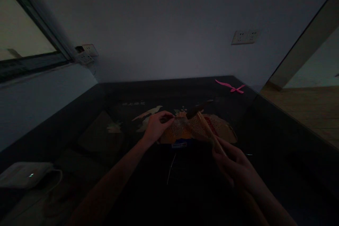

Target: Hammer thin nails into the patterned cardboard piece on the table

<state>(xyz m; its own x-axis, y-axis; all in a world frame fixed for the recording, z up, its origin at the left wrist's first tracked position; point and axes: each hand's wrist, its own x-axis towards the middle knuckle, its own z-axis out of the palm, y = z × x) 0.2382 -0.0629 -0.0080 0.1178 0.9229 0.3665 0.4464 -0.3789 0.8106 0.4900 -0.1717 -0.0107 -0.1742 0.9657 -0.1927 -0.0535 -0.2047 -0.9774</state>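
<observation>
In dim light, my left hand (156, 127) reaches to the middle of the dark table, thumb and forefinger pinched together at the upper left of a dotted orange-brown piece (180, 130). What sits between those fingertips is too small to make out. My right hand (234, 160) is closed around a long, flat tan strip (208, 129), perhaps cardboard, which slants up and to the left. Under the dotted piece a blue label (180, 144) shows. Just beyond the strip's upper end is a dark, narrow object (197, 109), its kind unclear.
A pink ribbon (233, 88) lies at the table's back right corner. The dark tabletop (159, 90) carries a printed bird (148, 112). A white device with a cable (26, 174) is at the left. Sockets (245, 37) are on the back wall.
</observation>
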